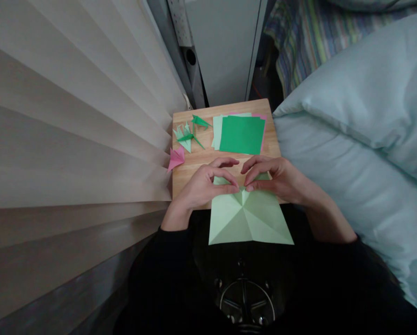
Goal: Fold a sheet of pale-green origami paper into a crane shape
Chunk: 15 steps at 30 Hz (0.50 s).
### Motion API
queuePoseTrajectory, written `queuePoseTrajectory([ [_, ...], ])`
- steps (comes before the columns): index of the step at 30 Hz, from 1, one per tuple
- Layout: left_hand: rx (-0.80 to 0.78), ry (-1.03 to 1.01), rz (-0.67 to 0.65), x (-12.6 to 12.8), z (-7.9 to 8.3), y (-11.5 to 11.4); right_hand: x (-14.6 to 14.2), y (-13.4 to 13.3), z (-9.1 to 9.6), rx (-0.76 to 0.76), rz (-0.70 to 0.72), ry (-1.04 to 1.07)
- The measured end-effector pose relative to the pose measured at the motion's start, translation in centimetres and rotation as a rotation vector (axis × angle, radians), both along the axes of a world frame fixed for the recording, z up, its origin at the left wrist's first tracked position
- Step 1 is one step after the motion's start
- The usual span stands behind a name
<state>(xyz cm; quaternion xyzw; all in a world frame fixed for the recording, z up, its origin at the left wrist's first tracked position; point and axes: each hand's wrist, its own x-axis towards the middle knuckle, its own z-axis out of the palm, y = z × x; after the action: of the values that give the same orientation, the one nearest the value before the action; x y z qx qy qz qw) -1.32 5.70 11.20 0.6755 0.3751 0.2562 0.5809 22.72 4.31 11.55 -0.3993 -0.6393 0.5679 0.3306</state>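
A pale green origami sheet point(247, 218) with creases running out from its middle is held at the near edge of a small wooden table point(194, 181). Its near part sticks out past the table's edge, over my lap. My left hand point(217, 181) pinches the sheet's far side between thumb and fingers. Close beside it, my right hand point(271, 177) pinches the same side, and the two thumb tips almost meet at a small raised fold. Both hands partly cover the sheet's far edge.
A stack of square paper point(242, 135), dark green on top, lies at the table's back right. Folded green paper cranes point(185, 137) and a pink folded piece point(176, 159) sit at the left. A pleated curtain point(89, 139) hangs left; pale blue bedding point(351, 139) lies right.
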Motion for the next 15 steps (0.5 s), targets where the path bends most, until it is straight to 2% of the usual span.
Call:
queuePoseTrajectory([
  [4, -0.047, -0.04, -0.026, 0.2, 0.2, -0.2, -0.3, -0.3, 0.6, -0.053, 0.084, 0.022],
  [15, -0.073, -0.063, 0.001, 1.4, 0.1, -0.3, -0.8, -0.3, 0.2, -0.035, 0.07, 0.035],
])
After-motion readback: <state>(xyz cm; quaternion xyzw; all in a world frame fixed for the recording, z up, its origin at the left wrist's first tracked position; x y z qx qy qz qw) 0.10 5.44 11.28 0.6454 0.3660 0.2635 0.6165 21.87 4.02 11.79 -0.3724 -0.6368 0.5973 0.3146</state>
